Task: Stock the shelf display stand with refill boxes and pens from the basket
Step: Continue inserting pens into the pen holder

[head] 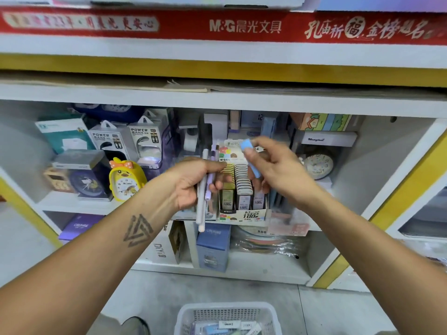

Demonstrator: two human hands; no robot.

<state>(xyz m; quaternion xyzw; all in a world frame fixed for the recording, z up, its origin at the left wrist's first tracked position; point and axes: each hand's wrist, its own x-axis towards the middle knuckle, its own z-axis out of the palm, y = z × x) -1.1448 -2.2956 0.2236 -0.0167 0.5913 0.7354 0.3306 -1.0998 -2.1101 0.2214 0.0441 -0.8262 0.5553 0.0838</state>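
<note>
Left hand [193,182] grips a few pens [203,189] upright. Right hand [273,165] pinches a blue refill box [251,158], tilted, just above the display stand [244,215] on the shelf.

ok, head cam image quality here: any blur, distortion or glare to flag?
Head view: the right hand and its blue refill box are motion-smeared; the left hand with its pens is sharper. Wide-angle bowing curves the red banner and shelf edges. Lighting is even with soft shadows; mild sheen on the plastic-wrapped packs only.
</note>
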